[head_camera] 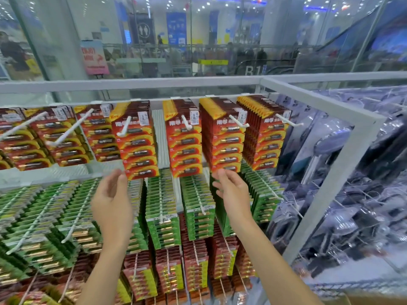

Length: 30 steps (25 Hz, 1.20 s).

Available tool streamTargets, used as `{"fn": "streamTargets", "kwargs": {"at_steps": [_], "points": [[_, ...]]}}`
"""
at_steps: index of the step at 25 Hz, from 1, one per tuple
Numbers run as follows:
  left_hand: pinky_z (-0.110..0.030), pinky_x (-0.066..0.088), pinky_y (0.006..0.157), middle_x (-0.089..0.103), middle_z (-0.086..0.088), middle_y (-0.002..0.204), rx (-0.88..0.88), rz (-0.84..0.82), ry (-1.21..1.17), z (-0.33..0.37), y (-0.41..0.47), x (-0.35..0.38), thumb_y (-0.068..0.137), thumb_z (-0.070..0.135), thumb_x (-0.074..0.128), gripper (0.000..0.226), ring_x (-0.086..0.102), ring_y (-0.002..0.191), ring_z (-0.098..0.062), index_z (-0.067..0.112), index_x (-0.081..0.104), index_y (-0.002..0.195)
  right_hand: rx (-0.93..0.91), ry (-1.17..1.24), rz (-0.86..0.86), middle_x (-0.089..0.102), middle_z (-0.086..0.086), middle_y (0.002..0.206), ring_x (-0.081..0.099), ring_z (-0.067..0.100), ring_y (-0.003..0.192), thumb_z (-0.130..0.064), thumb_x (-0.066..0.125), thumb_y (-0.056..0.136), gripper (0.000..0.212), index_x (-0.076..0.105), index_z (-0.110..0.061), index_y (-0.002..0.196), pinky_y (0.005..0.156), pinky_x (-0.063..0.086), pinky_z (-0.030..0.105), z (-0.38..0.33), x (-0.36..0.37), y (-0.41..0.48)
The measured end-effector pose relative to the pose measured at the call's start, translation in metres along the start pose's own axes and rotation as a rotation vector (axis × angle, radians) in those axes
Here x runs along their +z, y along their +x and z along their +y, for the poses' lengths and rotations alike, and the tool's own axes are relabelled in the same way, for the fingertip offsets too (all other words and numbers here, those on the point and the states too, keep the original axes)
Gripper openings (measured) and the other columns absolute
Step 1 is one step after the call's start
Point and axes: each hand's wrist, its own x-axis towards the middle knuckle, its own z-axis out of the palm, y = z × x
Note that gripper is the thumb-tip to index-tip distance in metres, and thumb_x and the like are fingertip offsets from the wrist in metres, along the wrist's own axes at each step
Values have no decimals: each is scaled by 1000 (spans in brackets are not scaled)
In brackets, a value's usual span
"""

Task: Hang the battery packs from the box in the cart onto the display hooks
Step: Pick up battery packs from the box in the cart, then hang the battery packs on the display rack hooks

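The person is seemingly settling hung packs (138, 148). The left hand (112, 203) and right hand (231, 194), both relaxed and empty, are hovering just below them. Next, probably fetching more from the unseen cart.

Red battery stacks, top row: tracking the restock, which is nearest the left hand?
The stack just left of the bare white strip; its bottom corner is at the thumb of the left hand.
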Motion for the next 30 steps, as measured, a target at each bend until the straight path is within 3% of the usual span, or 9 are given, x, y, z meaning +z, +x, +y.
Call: {"fn": "streamTargets", "kwargs": {"at_steps": [5,10,14,19,23,26,30], "points": [[-38,53,101,74,1,122,-152,-89,-70,-18,-69,9,103,33,64,23,70,113,-16,24,71,123,118,43,74,76,-4,112,73,13,104,-33,57,105,22,74,-20,108,92,56,31,27,-69,-36],[-39,52,100,73,2,116,-306,-398,-39,-49,-148,52,105,26,57,17,70,111,-19,22,71,115,249,113,311,79,5,103,74,22,94,-25,55,105,24,74,-11,101,89,55,37,57,-165,-77],[-46,53,102,75,-9,115,-426,-633,19,-82,-221,104,105,18,57,17,70,110,-30,23,73,102,308,172,564,77,10,100,70,24,86,-22,58,102,22,74,-11,92,85,49,39,80,-258,-121],[-35,59,82,77,-6,105,-485,-911,120,-93,-335,173,105,17,58,20,70,99,-26,24,75,96,377,233,810,78,13,102,74,22,87,-24,57,104,23,74,-10,96,81,53,36,105,-376,-187],[-35,54,88,79,5,95,-561,-1134,196,-99,-421,220,105,17,58,20,72,96,-19,19,77,98,473,239,960,77,13,107,73,28,96,-30,57,104,25,74,-12,101,82,54,37,128,-455,-231],[-36,55,89,80,2,98,-667,-1229,277,-116,-484,255,105,21,58,20,74,98,-21,21,77,100,538,241,1031,78,7,103,72,25,96,-34,57,104,27,72,-12,103,78,51,34,137,-500,-257],[-40,59,94,78,1,105,-692,-1361,428,-143,-560,303,105,25,60,15,73,99,-17,23,75,103,625,246,1085,79,6,102,72,28,98,-35,58,103,26,73,-13,102,85,53,38,152,-546,-283]]}}
